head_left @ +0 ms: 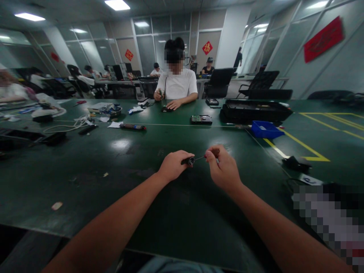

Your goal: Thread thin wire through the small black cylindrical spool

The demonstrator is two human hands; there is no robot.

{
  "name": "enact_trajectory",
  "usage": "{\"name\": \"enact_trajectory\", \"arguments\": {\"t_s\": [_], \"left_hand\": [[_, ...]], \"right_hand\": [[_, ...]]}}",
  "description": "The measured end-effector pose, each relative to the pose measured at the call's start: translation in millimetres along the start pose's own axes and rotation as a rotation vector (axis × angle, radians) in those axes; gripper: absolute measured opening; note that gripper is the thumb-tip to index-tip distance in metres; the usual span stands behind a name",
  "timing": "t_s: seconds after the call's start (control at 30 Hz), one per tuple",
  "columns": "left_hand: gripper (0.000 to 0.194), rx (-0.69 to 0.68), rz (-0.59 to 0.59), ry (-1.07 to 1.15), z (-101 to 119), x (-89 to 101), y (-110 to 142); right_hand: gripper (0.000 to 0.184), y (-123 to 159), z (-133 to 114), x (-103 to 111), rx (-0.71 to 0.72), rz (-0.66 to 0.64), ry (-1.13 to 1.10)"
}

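Note:
My left hand [174, 165] is closed around a small black part [187, 160] with a round, ringed end turned towards me; its exact kind I cannot make out. From the right, my right hand [223, 167] pinches a thin screwdriver [200, 157], whose red end shows at the fingertips. The metal shaft points left at the black part's round end, and whether it touches inside is too small to tell. Both hands are above the green table [182, 216], and my fingers hide most of the screwdriver's handle.
Across the table a person in a white shirt [180, 83] works on a small dark item. An opened hard drive [201, 119], a black tray [256, 110] and a blue bin [266, 130] lie ahead. An electric screwdriver [133, 127] and white cable [72, 124] are at left.

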State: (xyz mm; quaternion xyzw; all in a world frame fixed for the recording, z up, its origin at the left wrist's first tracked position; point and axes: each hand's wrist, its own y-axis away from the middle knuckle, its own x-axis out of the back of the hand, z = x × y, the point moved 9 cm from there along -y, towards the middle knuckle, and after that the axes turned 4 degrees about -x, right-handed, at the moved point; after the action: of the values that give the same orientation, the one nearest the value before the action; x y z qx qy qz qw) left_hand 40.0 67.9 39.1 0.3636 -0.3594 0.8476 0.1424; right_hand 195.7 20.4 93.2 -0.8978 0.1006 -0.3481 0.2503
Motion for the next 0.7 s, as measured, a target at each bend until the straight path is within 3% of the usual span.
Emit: {"name": "enact_trajectory", "arguments": {"t_s": [0.4, 0.6, 0.7], "left_hand": [[0.038, 0.090, -0.031, -0.088, -9, 0.8, 1], [0.038, 0.067, -0.008, -0.079, -4, 6.5, 1], [0.037, 0.063, -0.007, -0.073, -3, 6.1, 1]], "right_hand": [[0.022, -3, 4, 0, 0.009, 0.027, 0.104], [0.019, 1, 2, 12, 0.008, 0.126, -0.056], [0.018, 2, 3, 9, 0.014, 0.108, -0.078]]}}
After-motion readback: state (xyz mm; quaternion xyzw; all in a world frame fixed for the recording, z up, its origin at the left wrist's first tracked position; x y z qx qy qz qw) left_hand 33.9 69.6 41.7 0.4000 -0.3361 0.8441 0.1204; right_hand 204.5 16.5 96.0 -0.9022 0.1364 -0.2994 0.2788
